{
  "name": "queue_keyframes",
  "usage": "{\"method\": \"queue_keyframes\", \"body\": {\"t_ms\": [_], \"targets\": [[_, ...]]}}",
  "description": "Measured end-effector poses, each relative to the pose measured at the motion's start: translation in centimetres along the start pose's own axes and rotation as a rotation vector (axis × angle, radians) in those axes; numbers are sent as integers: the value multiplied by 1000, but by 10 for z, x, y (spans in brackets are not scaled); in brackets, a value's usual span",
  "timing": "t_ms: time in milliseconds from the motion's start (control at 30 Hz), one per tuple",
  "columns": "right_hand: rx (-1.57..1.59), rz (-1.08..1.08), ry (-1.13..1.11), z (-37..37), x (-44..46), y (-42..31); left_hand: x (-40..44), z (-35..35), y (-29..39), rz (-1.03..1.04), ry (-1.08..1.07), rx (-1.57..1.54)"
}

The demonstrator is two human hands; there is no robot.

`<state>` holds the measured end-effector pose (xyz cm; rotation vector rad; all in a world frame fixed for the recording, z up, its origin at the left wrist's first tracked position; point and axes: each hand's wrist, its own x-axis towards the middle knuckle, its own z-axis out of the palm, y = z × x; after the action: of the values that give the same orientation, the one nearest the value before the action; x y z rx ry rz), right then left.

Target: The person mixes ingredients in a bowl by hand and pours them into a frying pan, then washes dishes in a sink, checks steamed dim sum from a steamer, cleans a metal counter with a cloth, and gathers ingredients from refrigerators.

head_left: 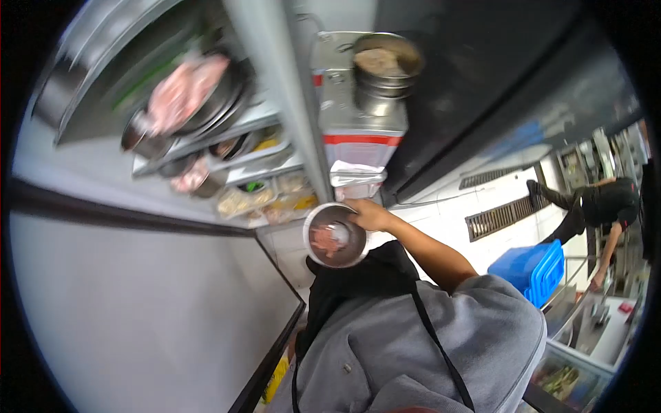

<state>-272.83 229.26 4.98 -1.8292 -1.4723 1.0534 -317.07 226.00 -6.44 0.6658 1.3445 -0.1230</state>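
My right hand [370,215] grips the rim of a round metal bowl [352,256], in front of my dark apron. Pinkish pieces of what looks like raw meat [326,239] lie at the bottom of the bowl. My left hand does not show. An open fridge stands to the upper left, with shelves of food. Large pale-pink meat [186,93] rests in metal bowls on its upper shelf, blurred by motion. Lower down are a tray of pale food [244,201] and other containers.
The fridge door [138,310] stands open at the lower left. Stacked metal pots [385,72] sit on a square tin [363,127] beside the fridge. To the right are floor grates [502,219], a blue bin [527,270] and another person in dark clothes [606,203].
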Motion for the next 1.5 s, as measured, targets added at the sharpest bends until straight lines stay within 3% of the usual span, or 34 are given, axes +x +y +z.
{"method": "queue_keyframes", "body": {"t_ms": [67, 133, 167, 233, 367, 500, 600, 667, 733, 800, 867, 933, 967, 1000, 1033, 1067, 1100, 1167, 1200, 1267, 1333, 1367, 1500], "targets": [[25, 14, 151, -35, -58, 75, 3, 40, -9, -36, 35, 20], [190, 366, 197, -69, -124, 143, 13, 85, 3, 5, 47, 55], [217, 403, 262, -80, -157, 165, 20, 110, 18, 40, 37, 83], [303, 705, 449, -115, -221, 207, 35, 162, 51, 111, 3, 147], [291, 886, 621, -162, -328, 272, 50, 266, 118, 233, -92, 280], [354, 822, 715, -207, -387, 273, 52, 378, 166, 356, -242, 393], [390, 686, 592, -242, -401, 292, 46, 464, 185, 421, -360, 477], [137, 382, 472, -275, -399, 306, 49, 521, 192, 463, -458, 539], [157, 362, 253, -315, -392, 311, 31, 600, 192, 437, -574, 558], [40, 269, 226, -346, -390, 324, -14, 703, 196, 313, -797, 509], [191, 328, 69, -397, -408, 311, 41, 747, 176, 702, -682, 590], [124, 379, -114, -470, -431, 320, 29, 779, 172, 617, -664, 516], [-540, 109, 196, -504, -439, 346, 22, 792, 169, 565, -667, 457], [-608, 399, 557, -554, -450, 308, 15, 812, 167, 522, -670, 392], [-793, 376, 943, -601, -447, 282, 16, 828, 163, 527, -627, 400], [-986, 63, 1171, -640, -451, 250, 11, 840, 162, 539, -591, 375], [-1117, -224, 1210, -680, -436, 245, 5, 857, 162, 534, -575, 453], [-1373, -133, 936, -722, -409, 236, -4, 888, 156, 583, -587, 521], [-1375, -168, 938, -723, -397, 229, -8, 896, 148, 602, -570, 501], [-1529, 197, 633, -727, -372, 235, -9, 917, 139, 706, -553, 509], [-1620, 132, 540, -722, -383, 223, -26, 941, 120, 710, -515, 446], [-1618, 248, 457, -722, -387, 215, -27, 950, 112, 689, -487, 416], [-1594, 218, 444, -733, -386, 222, -31, 988, 81, 658, -376, 224]]}}
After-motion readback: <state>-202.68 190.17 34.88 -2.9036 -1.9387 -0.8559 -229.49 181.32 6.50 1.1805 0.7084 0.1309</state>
